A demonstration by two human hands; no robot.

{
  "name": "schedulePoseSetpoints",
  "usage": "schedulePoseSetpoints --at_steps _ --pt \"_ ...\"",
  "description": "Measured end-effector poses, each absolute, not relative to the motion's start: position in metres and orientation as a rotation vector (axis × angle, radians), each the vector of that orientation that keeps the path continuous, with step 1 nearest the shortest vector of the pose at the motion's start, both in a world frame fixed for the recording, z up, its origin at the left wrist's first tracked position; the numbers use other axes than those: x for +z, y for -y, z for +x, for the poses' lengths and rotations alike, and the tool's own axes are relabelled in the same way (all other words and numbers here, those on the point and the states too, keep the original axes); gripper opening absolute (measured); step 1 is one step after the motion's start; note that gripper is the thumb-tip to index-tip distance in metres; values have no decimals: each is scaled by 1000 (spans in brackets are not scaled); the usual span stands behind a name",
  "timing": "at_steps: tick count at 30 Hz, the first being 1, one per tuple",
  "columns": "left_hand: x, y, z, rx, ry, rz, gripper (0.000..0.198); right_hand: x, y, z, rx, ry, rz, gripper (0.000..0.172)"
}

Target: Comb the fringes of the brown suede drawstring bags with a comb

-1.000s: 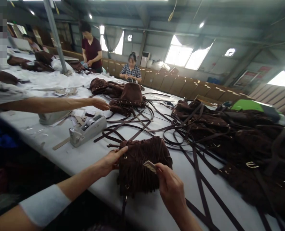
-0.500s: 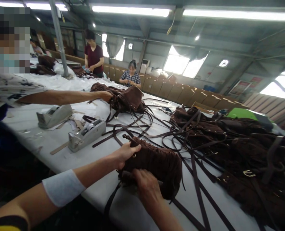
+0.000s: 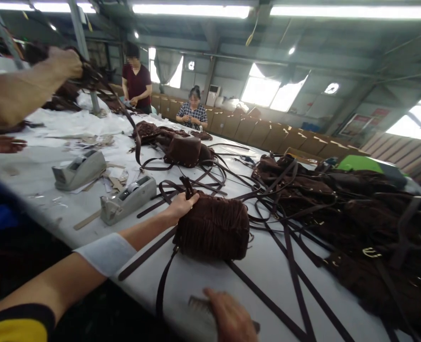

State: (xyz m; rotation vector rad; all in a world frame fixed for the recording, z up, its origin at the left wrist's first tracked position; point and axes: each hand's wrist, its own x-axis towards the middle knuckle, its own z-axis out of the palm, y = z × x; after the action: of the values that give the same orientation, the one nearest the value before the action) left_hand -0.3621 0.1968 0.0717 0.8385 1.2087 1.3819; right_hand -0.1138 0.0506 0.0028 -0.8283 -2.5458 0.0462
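Observation:
A dark brown fringed bag point(image 3: 213, 228) lies on its side on the white table, with its gathered top towards the left. My left hand point(image 3: 182, 206) is closed on that gathered end. Below the bag, near the table's front edge, my right hand point(image 3: 231, 316) is closed round a comb point(image 3: 200, 305), whose teeth show to the left of the fingers. The comb is blurred and apart from the bag. A brown strap point(image 3: 164, 280) hangs from the bag over the table edge.
Two grey tape dispensers point(image 3: 128, 199) stand on the left. More brown bags point(image 3: 183, 149) lie beyond, and a large pile of bags point(image 3: 367, 228) covers the right side, with straps strewn between. A co-worker's arm point(image 3: 28, 85) lifts a brown bag at upper left. Two people point(image 3: 192, 111) are farther back.
My right hand has come off the bag and moved down with the comb. The bag has shifted slightly left and turned. The co-worker's hand has lifted a bag from the table to the upper left.

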Motion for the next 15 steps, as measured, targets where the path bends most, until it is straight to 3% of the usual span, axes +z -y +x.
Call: schedulePoseSetpoints --at_steps 1,6,10,15 --pt "71 -195 -361 1376 -1195 873 30 25 -66 -110 16 2516 -864 40" --pt "65 -195 -348 1400 -1183 910 40 95 -143 -136 -275 2545 -991 24" --pt "59 -206 -348 1460 -1214 867 37 74 -157 -164 -267 2770 -1014 20" --pt "54 -227 -365 1567 -1269 748 35 10 -109 -148 -91 2858 -1002 28"
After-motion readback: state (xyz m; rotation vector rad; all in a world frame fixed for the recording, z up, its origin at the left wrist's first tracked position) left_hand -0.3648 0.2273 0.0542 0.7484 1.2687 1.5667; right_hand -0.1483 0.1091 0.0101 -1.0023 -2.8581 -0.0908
